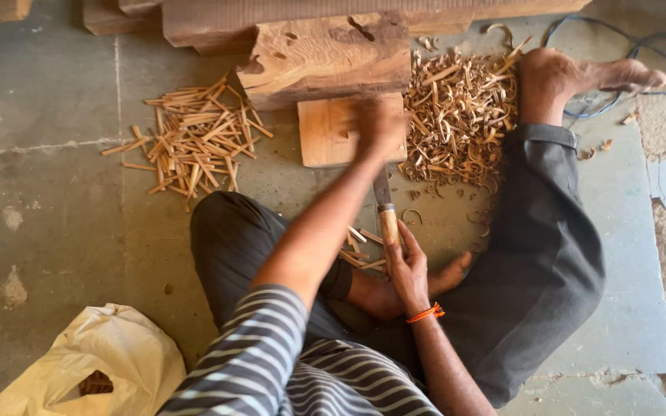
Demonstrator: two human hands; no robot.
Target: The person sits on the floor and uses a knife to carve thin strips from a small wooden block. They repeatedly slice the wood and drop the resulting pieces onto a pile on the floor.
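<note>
Head view: right hand (408, 266) grips the knife (385, 209) by its wooden handle, centre floor; stiff, sharp blade. Left hand (378, 123), blurred, closed on something unseen over the block (325, 131).

A woodworking floor workshop is showing itself: timber blocks (325, 54) lying far, split sticks (190, 142) piling left, curled shavings (456, 115) heaping right on cracked concrete (48, 216).

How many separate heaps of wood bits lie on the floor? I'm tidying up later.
3: cut sticks left of the small board, curled shavings to its right, a few sticks by the right hand. More may be hidden.
</note>
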